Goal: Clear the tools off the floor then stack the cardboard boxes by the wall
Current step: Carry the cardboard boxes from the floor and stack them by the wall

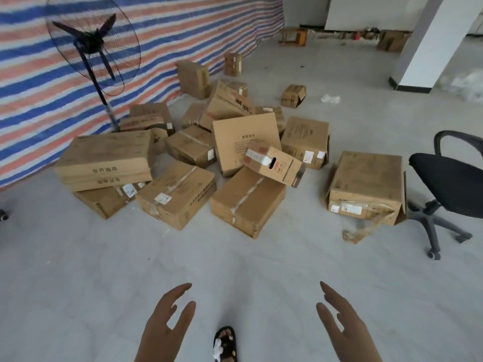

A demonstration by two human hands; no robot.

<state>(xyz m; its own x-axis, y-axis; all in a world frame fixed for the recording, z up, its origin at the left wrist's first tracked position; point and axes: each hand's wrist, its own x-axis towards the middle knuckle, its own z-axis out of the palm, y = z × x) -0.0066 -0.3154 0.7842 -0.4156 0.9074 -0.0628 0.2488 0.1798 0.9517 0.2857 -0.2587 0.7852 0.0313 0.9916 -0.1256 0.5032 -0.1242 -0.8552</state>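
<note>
We take the striped tarp wall (162,35) as our landmark and read across from the left. Against it stands a black pedestal fan (91,43). Out from the tarp's foot sits the cardboard boxes' heap (209,152). On its left side a long flat box (104,160) lies on top of another. Right of that, two taped boxes (177,194) sit on the near edge, farthest from the tarp, and one small box (274,163) leans tilted on the right-hand one. Farther right, well apart from the tarp, a torn box (366,184) sits alone beside a black office chair (449,178).

Low in the view, far from the tarp, our left hand (167,325) is spread with straight fingers, grasping nothing. Our right hand (342,327) is likewise released and empty. Both are held out toward the heap, well short of it.

We see no tools on the floor between us and the tarp; small items by the far white wall are too blurred to name. So we judge the clearing step done, or nearly so, and the stacking step about to begin, with no box yet stacked neatly at the tarp.

The next move calls for walking closer, taking a near box by two opposite sides, and setting it flat against the tarp. We would likely lift the tilted box first, lest it slide off.
</note>
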